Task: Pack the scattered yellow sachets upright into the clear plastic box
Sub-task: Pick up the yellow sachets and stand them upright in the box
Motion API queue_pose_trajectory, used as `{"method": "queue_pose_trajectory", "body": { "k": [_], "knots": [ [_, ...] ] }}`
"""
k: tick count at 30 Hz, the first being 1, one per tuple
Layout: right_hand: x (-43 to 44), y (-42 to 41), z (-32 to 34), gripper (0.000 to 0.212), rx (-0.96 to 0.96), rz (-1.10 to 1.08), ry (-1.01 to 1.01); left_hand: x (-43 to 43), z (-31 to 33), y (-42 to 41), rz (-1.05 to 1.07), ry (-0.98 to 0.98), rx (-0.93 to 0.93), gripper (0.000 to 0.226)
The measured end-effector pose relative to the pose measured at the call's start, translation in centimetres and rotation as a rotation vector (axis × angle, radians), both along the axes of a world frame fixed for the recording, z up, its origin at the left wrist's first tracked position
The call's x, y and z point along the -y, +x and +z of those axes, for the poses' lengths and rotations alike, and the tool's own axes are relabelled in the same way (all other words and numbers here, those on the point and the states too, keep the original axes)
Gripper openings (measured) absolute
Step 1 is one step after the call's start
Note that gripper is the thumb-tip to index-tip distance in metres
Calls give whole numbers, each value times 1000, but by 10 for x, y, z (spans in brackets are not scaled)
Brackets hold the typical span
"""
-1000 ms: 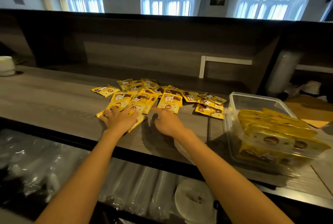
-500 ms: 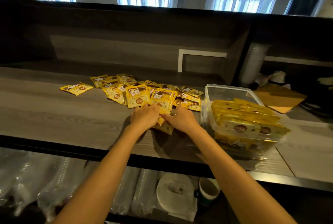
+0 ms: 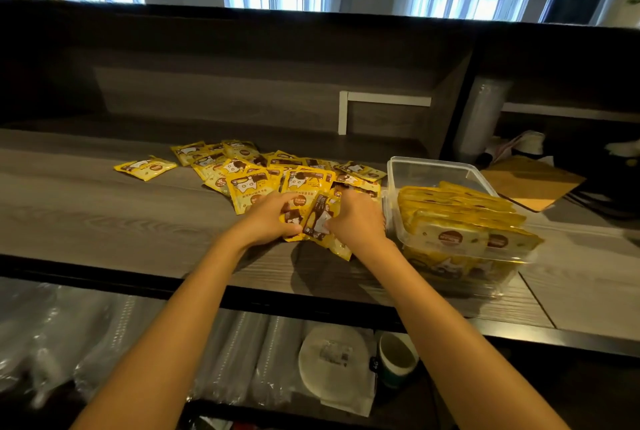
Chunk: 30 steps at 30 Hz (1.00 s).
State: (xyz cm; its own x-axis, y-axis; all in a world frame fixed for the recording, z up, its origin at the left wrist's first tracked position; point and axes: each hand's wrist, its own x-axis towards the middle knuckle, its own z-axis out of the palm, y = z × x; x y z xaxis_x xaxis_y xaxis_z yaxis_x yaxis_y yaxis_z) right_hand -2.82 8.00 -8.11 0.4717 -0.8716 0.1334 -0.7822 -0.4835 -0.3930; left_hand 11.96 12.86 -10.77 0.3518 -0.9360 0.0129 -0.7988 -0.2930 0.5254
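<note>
I am gripping a bundle of sachets [image 3: 317, 221] between my left hand [image 3: 268, 221] and right hand [image 3: 358, 221], fingers curling round it, just left of the clear plastic box [image 3: 433, 166]. My right hand is sitting nearer that box, whose long axis is running away from me.

Both hands meet near the middle of the counter [image 3: 104, 221]: left hand [image 3: 268, 221] and right hand [image 3: 356, 221] grip a small bunch of sachets [image 3: 320, 218] between them, tilted up off the wood. Behind lies the loose pile [image 3: 263, 173], one stray sachet [image 3: 145, 167] off to the far left. Just right of the hands, the box [image 3: 433, 170] holds sachets standing in rows.
</note>
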Motion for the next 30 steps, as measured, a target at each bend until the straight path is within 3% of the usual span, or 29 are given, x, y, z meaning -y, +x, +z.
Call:
{"method": "queue_pose_trajectory", "body": {
  "k": [6,12,14,16,20,24,27,30],
  "knots": [
    [-8,3,4,29,180,-78,-49,1,9,-4,-9,134,131,57],
    [-11,0,7,25,391,-99,-44,12,6,-21,51,93,90,53],
    [-11,-1,12,28,427,-89,-77,14,9,-20,57,100,5,40],
    [-10,-2,16,21,410,-69,-143,14,14,-14,71,4,-95,10],
    [-7,1,32,17,526,-32,-209,7,33,-8,182,-272,-277,27],
    [1,5,57,21,685,-40,-184,2,57,-11,264,-554,-440,16],
    [10,-4,77,21,671,-63,-255,7,76,-21,195,-703,-680,44],
    [29,-25,90,21,628,-134,-356,17,94,-38,117,-762,-697,45]
  ]
}}
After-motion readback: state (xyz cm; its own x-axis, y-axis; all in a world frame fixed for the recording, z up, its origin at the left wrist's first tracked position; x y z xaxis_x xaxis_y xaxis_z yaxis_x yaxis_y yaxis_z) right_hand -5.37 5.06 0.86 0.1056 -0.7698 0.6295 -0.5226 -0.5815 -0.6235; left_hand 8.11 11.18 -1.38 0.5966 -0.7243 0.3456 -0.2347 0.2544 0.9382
